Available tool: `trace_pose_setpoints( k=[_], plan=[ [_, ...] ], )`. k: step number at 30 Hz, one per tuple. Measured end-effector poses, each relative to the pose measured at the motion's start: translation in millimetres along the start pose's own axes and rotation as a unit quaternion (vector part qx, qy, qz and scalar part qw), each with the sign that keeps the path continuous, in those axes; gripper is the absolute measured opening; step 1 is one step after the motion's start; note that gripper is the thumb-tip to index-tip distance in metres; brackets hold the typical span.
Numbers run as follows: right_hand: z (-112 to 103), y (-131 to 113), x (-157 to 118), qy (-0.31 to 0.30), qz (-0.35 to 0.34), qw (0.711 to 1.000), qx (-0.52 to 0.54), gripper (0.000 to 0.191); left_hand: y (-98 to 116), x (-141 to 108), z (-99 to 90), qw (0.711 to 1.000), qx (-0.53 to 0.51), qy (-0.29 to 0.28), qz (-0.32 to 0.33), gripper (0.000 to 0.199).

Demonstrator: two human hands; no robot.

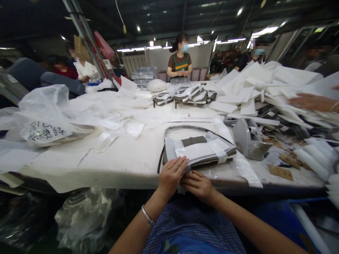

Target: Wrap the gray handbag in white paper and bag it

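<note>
Evidently, the work on one piece is only partly done. At the near edge of the broad white table (132,165), the left hand (172,173) is laid with fingers straight and pressed together by the near left corner of a flat grey-green shoulder bag with a dark strap (194,140). The right hand (199,185) is held just beside it, fingers close together at the bag's front edge. Whether anything is pinched cannot be told, since both thumbs are hidden.

The bag is covered in part by a folded white sheet (203,150), and its right end is crossed by a translucent band (219,151); that end may be judged finished. At the left end, no such band can be made out, so fastening there is probably left. To the right, a heap of loose white sheets (265,88) is seen, apparently unused. Farther off, several grey-and-white bundled bags (193,94) are stacked, seemingly completed.
</note>
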State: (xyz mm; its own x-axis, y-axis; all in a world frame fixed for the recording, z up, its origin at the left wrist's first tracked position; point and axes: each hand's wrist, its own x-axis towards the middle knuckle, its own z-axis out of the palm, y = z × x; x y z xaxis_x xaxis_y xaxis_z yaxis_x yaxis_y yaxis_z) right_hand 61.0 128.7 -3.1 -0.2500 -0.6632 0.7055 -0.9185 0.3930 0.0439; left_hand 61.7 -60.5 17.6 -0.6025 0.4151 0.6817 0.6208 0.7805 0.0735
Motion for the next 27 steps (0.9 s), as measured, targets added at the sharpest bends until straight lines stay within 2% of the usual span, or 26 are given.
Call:
trace_pose_setpoints(
  k=[8,11,21,27],
  plan=[
    [-8,-30,-6,0.034,0.006,0.992,0.118,0.019,0,-3,4.6,1.0,0.017,0.008,0.006,0.049],
    [-16,-35,-9,0.021,0.025,0.989,0.146,0.018,-1,-4,5.7,1.0,0.023,0.014,0.007,0.05],
    [-28,-24,-28,0.001,0.051,0.985,0.165,0.022,-10,8,2.9,0.999,0.02,0.025,0.033,0.047],
    [-35,-15,-21,-0.02,0.022,0.986,0.164,0.018,-4,7,6.3,1.0,0.014,0.007,-0.006,0.045]
  ],
)
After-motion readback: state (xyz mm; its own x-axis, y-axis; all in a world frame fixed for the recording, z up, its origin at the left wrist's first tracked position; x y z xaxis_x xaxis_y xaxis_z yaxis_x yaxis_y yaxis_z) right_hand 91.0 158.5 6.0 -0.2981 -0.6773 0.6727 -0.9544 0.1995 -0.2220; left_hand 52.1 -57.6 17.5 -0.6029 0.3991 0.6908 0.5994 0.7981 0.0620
